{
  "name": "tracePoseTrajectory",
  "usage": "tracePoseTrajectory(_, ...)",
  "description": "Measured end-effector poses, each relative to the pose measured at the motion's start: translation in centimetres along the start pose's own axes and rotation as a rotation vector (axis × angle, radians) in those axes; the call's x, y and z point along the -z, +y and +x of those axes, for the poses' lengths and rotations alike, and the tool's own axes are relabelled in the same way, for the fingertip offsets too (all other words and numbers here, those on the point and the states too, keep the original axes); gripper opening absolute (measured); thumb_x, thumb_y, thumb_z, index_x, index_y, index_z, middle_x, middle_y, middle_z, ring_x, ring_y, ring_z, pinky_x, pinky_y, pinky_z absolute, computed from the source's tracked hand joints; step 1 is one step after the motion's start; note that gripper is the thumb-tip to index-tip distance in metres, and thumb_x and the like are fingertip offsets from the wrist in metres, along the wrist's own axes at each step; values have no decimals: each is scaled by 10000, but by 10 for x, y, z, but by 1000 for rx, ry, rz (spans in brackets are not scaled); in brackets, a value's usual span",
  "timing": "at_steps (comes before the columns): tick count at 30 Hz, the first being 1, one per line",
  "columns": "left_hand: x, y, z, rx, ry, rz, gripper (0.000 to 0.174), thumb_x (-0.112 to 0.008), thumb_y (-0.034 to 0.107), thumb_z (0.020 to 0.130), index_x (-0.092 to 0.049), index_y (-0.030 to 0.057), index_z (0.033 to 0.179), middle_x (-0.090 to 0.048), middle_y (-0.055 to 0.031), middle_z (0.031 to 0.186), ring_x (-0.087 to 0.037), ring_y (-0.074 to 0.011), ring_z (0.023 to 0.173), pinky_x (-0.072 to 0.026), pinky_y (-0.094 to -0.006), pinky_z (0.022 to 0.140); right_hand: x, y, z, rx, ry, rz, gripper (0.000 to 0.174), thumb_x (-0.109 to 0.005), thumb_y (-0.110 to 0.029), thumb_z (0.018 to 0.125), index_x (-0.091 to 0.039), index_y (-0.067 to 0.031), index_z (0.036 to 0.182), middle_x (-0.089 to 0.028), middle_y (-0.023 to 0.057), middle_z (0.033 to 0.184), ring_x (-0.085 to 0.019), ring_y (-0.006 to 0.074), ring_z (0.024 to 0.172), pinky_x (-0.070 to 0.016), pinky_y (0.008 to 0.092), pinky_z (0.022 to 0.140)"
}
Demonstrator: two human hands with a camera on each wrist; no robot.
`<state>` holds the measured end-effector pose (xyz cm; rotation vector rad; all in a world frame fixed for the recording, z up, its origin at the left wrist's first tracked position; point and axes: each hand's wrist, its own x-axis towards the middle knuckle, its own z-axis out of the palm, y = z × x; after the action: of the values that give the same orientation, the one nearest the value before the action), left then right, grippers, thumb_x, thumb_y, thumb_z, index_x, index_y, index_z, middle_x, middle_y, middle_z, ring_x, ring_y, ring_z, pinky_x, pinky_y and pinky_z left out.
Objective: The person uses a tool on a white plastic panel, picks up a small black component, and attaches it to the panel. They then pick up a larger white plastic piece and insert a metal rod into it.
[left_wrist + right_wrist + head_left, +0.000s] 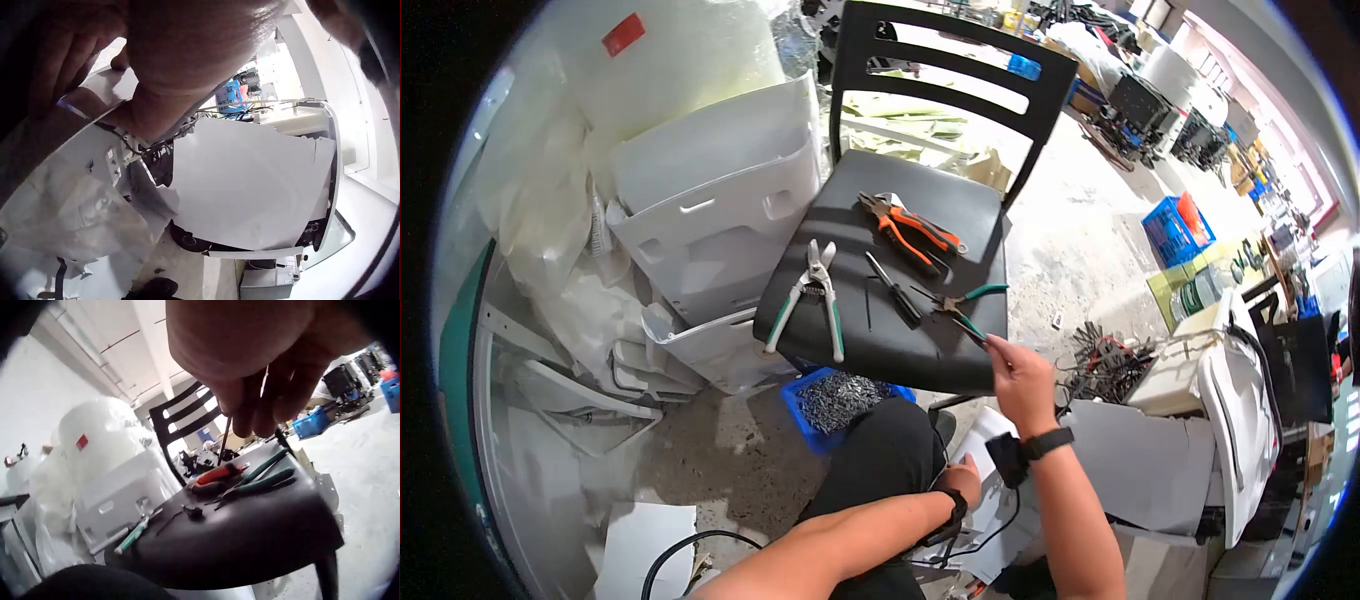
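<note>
Over the front right edge of the chair seat (880, 340), my right hand (1022, 385) pinches a thin dark rod (224, 442) between thumb and fingers. Just past its fingertips lie green-handled pliers (952, 302). Left of these are a screwdriver (894, 291) with a dark handle, orange-handled pliers (912, 232) and spring-loaded snips (812, 298) with white and green handles. Low beside my knee, my left hand (968, 484) grips a white plastic piece (980, 436), and its fingers are partly hidden in the head view.
Under the seat's front edge is a blue bin (808, 421) of small metal parts. White plastic housings (720, 215) are stacked on the left. To the right lie tangled dark cables (1108, 358) and a grey-white panel (1140, 465). A blue crate (1176, 235) stands farther back.
</note>
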<state>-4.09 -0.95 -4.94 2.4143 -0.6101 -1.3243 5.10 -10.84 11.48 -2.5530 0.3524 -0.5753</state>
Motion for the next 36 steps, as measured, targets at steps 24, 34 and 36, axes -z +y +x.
tracePoseTrajectory(24, -58, -16, 41, 143, 128, -94, 399, -322, 331, 931, -454, 26, 1151, -551, -283, 1078, -613, -409, 892, -484, -500, 767, -44, 24, 39, 113, -80, -296, 117, -629, -163, 776, -633, -47, 786, -561, 107, 802, -550, 297, 808, -458, 380, 703)
tracePoseTrajectory(34, -40, -10, 33, 209, 110, -238, 410, -276, 349, 945, -443, 87, 1212, -527, -267, 1143, -601, -410, 934, -467, -527, 798, -51, 34, 56, 80, 13, -318, 114, -600, -131, 786, -567, -35, 733, -538, 129, 767, -546, 318, 777, -459, 403, 679)
tracePoseTrajectory(36, -32, -6, 26, 132, 95, -150, 347, -313, 240, 932, -386, 161, 1262, -492, -246, 1171, -608, -406, 909, -483, -532, 763, -55, 38, 61, 89, 9, -320, 102, -600, -129, 786, -580, -38, 745, -542, 125, 767, -548, 316, 776, -459, 404, 678)
